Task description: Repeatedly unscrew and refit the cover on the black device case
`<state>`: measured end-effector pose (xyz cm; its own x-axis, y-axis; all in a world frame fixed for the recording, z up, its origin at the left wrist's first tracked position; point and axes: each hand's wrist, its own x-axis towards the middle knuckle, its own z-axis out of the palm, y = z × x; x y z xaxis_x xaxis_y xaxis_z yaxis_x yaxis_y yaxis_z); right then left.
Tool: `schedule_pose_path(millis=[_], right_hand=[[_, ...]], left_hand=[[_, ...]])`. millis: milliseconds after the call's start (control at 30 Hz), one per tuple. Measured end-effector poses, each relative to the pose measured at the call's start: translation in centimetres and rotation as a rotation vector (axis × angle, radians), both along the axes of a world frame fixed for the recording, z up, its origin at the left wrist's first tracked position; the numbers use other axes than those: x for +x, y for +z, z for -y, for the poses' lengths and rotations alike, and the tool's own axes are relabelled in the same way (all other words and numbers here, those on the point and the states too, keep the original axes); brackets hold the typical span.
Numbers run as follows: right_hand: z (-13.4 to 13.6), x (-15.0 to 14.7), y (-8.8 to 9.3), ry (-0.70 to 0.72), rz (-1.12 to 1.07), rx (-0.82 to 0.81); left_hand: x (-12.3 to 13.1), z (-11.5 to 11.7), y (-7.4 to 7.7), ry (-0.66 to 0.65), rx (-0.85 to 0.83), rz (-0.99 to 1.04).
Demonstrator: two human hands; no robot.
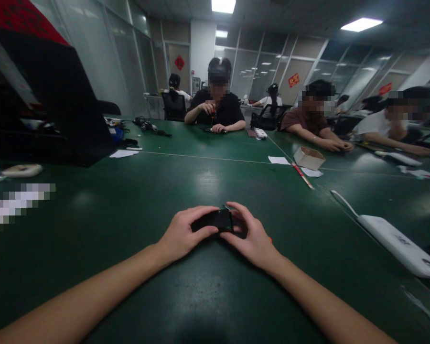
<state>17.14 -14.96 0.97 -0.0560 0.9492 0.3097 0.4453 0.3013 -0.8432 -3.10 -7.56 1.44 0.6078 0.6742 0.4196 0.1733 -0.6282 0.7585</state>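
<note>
One small black object (220, 220) is held well short of the surface's (200, 286) far edge, left hand (181, 234) gripping, right hand (256, 239) curved about its end, contact unclear: seemingly two-handed handling, calling next for steady left support.
</note>
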Motion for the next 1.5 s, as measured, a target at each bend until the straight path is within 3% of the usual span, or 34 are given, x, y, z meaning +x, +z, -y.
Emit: schedule_pose_path(millis=[400, 567, 733, 833, 900, 1067, 1233, 1333, 1500], right_hand=[[0.1, 0.3, 0.0, 0.023, 0.123, 0.048], [0.1, 0.3, 0.1, -0.011, 0.108, 0.062], [0.2, 0.5, -0.1, -0.111, -0.024, 0.142], [0.1, 0.7, -0.2, -0.098, -0.061, 0.216], [0.1, 0.8, -0.2, -0.071, -0.017, 0.231], [0.1, 0.5, 0.2, -0.059, 0.053, 0.148], [0.2, 0.1, 1.1, -0.07, -0.217, -0.049], [0.1, -0.1, 1.5, -0.088, -0.262, -0.184], [0.3, -0.7, 1.7, -0.101, -0.4, -0.288]], left_hand=[[0.5, -0.4, 0.0, -0.049, -0.178, 0.042], [0.1, -1.2, -0.3, -0.143, -0.354, 0.108], [-0.3, -1.9, -0.6, -0.138, -0.64, 0.297], [-0.2, -2.1, -1.0, -0.259, -0.872, 0.358], [-0.2, -2.2, -1.3, -0.303, -0.929, 0.37], [0.0, -2.0, -1.4, -0.189, -0.836, 0.406], [0.0, -1.6, -0.9, -0.087, -0.629, 0.358], [-0.1, -1.4, -0.7, -0.021, -0.494, 0.281], [-0.2, -1.1, -0.4, -0.092, -0.394, 0.24]])
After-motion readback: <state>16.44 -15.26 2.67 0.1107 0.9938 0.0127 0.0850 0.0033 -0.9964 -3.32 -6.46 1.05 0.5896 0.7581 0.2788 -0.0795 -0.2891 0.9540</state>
